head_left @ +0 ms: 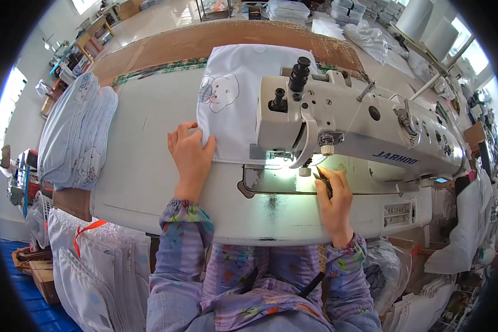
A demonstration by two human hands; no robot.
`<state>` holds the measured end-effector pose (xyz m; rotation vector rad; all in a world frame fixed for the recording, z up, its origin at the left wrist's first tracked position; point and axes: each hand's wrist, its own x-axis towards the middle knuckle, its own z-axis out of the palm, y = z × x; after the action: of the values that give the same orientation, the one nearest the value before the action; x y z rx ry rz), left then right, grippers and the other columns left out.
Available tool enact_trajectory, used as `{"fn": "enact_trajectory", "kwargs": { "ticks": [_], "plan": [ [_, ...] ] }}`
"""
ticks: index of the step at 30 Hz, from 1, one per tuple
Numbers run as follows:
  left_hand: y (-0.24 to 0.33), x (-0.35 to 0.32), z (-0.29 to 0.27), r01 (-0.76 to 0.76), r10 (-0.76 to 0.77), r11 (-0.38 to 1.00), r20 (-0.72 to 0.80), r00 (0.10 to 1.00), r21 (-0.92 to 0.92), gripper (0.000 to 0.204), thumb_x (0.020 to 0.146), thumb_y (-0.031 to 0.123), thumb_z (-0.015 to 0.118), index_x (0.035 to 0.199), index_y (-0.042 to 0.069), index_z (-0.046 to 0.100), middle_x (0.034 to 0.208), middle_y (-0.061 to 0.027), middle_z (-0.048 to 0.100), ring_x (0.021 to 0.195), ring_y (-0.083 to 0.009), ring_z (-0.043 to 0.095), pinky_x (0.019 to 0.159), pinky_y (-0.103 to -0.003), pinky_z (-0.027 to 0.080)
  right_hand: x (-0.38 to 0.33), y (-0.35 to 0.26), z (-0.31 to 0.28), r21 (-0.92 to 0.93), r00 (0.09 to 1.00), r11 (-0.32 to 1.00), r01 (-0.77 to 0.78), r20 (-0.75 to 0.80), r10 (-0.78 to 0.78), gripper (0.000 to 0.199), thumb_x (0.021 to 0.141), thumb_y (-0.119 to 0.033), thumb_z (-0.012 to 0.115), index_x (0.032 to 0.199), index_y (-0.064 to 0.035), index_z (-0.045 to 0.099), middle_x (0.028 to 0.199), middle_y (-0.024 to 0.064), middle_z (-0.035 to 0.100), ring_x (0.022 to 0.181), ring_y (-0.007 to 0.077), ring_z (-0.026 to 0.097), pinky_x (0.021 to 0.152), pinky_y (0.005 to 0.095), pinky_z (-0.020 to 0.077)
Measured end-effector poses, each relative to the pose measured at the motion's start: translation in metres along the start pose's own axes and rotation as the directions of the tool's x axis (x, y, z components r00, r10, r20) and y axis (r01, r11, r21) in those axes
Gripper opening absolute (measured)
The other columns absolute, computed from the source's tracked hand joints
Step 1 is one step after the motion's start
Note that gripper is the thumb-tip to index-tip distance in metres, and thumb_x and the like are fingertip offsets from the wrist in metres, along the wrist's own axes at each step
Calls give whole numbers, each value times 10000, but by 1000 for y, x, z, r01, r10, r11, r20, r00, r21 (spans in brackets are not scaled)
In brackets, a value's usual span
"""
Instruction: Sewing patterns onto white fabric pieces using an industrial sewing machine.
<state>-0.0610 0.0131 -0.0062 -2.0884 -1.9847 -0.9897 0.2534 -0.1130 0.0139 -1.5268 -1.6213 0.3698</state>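
A white cloth piece with a printed cartoon animal lies on the sewing machine table, its near right part under the head of the sewing machine. My left hand rests at the cloth's near left corner, thumb on its edge and fingers bent but apart on the tabletop. To the right of the lit needle area, my right hand is closed around small dark thread snips, tips pointing up toward the machine. The needle itself is hidden by the machine's parts.
A thick stack of pale printed cloth pieces sits on the table's left end. More white pieces hang below it, tied with a red strip. The machine arm spans the right side. A brown worn board lies beyond the table.
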Motion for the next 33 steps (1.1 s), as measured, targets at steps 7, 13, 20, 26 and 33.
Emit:
{"fn": "enact_trajectory", "kwargs": {
  "ticks": [7, 13, 20, 26, 33],
  "plan": [
    [0, 3, 0, 28, -28, 1000, 34, 999, -4, 241, 848, 231, 774, 867, -6, 739, 1228, -69, 616, 1200, -293, 563, 1179, -564, 301, -1, 1, 2, -11, 1000, 1000, 18, -13, -18, 248, 967, -72, 642, 1192, 27, 673, 1027, 144, 623, 920, 281, 632, 839, 360, 505],
    [-3, -7, -4, -38, 37, 999, -33, 999, -21, 304, 855, 224, 762, 777, -53, 662, 1166, -146, 648, 1062, -338, 570, 925, -455, 457, -3, 7, 4, -44, 997, 996, 78, -24, -79, 250, 980, -87, 650, 1216, -6, 668, 1038, 123, 614, 877, 247, 628, 768, 342, 529],
    [22, 10, -7, 373, -394, 700, 106, 913, -609, 398, 856, 224, 769, 1178, 11, 671, 1005, -120, 695, 848, -337, 637, 822, -450, 529, -4, 12, -6, -51, 997, 997, 57, -42, -59, 248, 980, -98, 651, 1209, -5, 666, 1045, 129, 620, 892, 259, 642, 782, 352, 532],
    [0, 35, 15, -7, 1, 883, -13, 1000, -468, 461, 824, 7, 639, 1277, 86, 674, 1086, -178, 736, 1002, -375, 703, 874, -451, 546, 5, -2, 12, 40, 998, 997, 61, -17, -60, 229, 974, -72, 624, 1181, 16, 663, 1018, 147, 627, 929, 283, 636, 841, 364, 505],
    [7, 86, -102, -95, -72, 939, -457, 887, -332, 304, 810, -56, 573, 1014, 60, 766, 999, -189, 713, 963, -390, 694, 851, -458, 552, -10, 51, 1, -143, 997, 988, 62, -44, -69, 268, 1031, -117, 589, 1238, 39, 659, 1158, 177, 689, 1072, 297, 657, 971, 393, 505]
  ]
}}
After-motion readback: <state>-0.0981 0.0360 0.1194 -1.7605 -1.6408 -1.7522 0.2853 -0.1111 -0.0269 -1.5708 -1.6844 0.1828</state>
